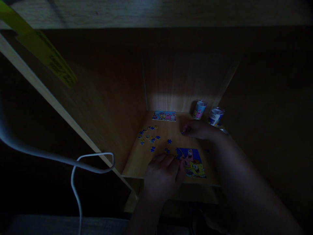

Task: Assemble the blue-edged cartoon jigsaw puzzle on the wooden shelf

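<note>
A partly built cartoon jigsaw puzzle point(193, 162) lies near the front edge of a small wooden desk surface point(171, 133). My left hand point(163, 176) rests at the puzzle's left edge, fingers curled and touching it; whether it holds a piece is hidden in the dark. My right hand point(199, 130) hovers above the desk behind the puzzle, fingers pinched together on something small and dark that I cannot make out. Loose blue puzzle pieces point(149, 134) lie scattered to the left, with single ones at the middle point(169, 141).
A picture card point(164, 116) lies at the back of the desk. Two small cans point(200, 109) point(216, 116) stand at the back right. Wooden walls close in the desk on both sides. A white cable point(80, 161) loops at the left.
</note>
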Available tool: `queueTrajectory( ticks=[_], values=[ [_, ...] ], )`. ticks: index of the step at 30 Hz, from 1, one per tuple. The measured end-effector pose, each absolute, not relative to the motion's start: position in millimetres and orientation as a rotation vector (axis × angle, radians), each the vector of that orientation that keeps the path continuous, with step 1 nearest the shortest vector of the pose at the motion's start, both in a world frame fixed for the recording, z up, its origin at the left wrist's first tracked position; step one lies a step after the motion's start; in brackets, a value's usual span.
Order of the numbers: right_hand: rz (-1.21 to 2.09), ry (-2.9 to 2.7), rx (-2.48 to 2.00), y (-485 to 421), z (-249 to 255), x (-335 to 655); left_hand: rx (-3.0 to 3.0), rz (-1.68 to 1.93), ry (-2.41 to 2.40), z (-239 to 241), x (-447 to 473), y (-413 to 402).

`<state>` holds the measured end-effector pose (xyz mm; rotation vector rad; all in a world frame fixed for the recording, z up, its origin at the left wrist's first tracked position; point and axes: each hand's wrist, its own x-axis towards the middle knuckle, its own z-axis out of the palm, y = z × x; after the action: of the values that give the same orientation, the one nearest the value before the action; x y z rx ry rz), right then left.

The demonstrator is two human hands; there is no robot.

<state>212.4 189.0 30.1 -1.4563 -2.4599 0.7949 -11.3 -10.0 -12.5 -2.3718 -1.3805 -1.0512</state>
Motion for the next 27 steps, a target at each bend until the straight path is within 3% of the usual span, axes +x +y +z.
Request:
queueTrajectory(
  ticks=[6, 14, 27],
  values=[
    [0.961, -2.425, -1.236, 184, 27, 193, -2.414, -0.856, -1.733, -4, -7, -6],
    [1.030, -2.424, -1.097, 175, 26, 180, -2.451, -0.703, -1.819, -4, -5, 1],
    [1.085, -2.403, -1.047, 178, 18, 174, -2.438, -0.820, -1.805, 0, -4, 1]
  ],
)
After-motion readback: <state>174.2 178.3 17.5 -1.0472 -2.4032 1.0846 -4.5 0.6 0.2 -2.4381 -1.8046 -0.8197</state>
